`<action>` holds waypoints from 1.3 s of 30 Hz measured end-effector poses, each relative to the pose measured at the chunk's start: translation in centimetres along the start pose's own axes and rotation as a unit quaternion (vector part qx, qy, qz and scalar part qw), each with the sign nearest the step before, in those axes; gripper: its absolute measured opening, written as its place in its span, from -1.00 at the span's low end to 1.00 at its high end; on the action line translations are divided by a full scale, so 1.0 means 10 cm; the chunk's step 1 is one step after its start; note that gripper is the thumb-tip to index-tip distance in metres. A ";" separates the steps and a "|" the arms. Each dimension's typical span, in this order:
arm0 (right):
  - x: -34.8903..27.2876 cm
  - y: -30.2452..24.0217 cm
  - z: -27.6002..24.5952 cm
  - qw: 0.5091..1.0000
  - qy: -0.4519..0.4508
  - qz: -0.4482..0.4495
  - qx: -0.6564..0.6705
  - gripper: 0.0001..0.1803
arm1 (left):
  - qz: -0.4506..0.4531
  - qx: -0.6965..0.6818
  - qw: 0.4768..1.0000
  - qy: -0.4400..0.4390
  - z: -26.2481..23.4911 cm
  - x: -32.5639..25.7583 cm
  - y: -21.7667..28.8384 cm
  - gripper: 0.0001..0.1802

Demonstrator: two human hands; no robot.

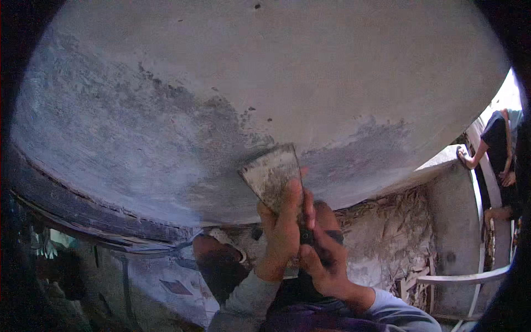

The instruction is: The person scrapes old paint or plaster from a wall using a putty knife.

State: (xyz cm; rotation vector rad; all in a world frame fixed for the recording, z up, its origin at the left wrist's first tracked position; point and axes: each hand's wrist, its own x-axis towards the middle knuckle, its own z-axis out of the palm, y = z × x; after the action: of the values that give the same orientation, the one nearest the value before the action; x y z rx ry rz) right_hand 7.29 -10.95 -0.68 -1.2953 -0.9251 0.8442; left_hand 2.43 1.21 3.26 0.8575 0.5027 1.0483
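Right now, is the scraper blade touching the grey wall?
Touching. The head view shows the scraper blade lying flat on the grey wall, the left hand pressing it.

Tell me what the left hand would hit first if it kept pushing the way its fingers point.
The left hand presses on the scraper blade, pointing up at the grey plastered wall. The blade seems to lie on that wall already, so wall comes first, though depth is hard to judge.

Plastered wall (pixel 265 83) blocking ahead of both hands; concrete ledge (pixel 442 166) hemming the right; open room lying below.
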 end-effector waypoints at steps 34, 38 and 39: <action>-0.20 -0.22 0.05 0.996 -0.011 0.056 0.064 -0.44 | -0.047 -0.091 0.995 0.017 -0.01 -0.12 0.04 -0.50; -0.20 -0.35 0.09 0.995 0.002 0.075 0.069 -0.43 | -0.046 -0.126 0.991 0.014 -0.01 -0.14 0.04 -0.60; -0.21 -0.22 0.06 0.998 0.001 0.049 0.032 -0.44 | -0.045 -0.123 0.991 0.016 -0.04 -0.12 0.00 -0.60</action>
State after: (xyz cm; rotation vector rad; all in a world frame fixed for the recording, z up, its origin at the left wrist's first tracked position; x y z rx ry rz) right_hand 5.87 -12.82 1.31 -1.2944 -0.8324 0.9414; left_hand 1.60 0.25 3.03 0.5952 0.4243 1.0182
